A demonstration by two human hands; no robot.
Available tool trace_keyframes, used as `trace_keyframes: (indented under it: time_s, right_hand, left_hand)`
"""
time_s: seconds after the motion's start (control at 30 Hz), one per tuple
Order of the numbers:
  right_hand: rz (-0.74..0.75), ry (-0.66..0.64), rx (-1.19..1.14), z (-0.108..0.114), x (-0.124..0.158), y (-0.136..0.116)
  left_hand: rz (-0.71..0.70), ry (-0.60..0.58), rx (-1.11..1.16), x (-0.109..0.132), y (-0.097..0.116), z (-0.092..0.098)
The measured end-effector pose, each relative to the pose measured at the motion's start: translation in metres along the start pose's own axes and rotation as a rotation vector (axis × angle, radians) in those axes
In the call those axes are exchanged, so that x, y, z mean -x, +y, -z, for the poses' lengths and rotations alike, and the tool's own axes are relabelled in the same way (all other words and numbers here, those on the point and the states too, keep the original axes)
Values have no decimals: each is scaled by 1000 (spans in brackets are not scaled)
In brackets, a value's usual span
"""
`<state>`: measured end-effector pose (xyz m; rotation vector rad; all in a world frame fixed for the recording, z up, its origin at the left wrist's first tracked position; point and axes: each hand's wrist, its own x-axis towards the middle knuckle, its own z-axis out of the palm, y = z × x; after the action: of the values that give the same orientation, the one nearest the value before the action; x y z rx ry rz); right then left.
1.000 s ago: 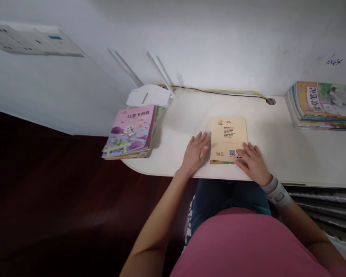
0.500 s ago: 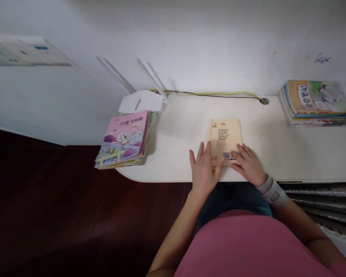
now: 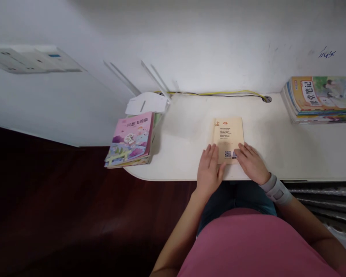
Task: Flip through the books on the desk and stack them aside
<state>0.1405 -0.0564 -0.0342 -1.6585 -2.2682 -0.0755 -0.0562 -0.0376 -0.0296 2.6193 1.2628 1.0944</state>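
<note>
A thin, cream-coloured paper booklet [image 3: 229, 132], printed with dark text and a QR code, lies flat on the white worktop [image 3: 184, 134]. Right hand [image 3: 250, 163] rests on its lower right corner; left hand [image 3: 209, 173] touches its lower left edge.

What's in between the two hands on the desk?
In the head view, a tan booklet lies between the left hand and the right hand, with its QR code showing near the bottom.

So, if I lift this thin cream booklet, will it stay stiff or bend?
The cream booklet probably bends easily: it looks very thin. It is likely light, and its smooth cover may slide on the white desk.
</note>
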Motion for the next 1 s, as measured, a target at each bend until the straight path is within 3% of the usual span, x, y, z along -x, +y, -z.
trace_keyframes:
  time_s: [0.23, 0.53, 0.63, 0.73, 0.87, 0.93, 1.0]
  right_hand:
    - [21, -15, -19, -1, 0, 3]
    - [23, -15, -30, -2, 1, 4]
    - [26, -12, -39, -3, 1, 5]
    - [7, -7, -53, -3, 1, 4]
    - [-37, 6, -131, 1, -1, 2]
    - [-57, 19, -195, 3, -1, 1]
    - [-52, 29, -251, 5, -1, 2]
  left_hand:
    - [-68, -74, -135, 4, -50, 7]
    - [-274, -32, -196, -8, -78, 28]
    - [-238, 100, -133, -13, -64, 24]
    - [-50, 209, 65, -20, -28, 10]
    - [272, 260, 312, -32, 24, -7]
    - [382, 293, 313, -39, 38, -12]
    - [405, 261, 315, -46, 43, -16]
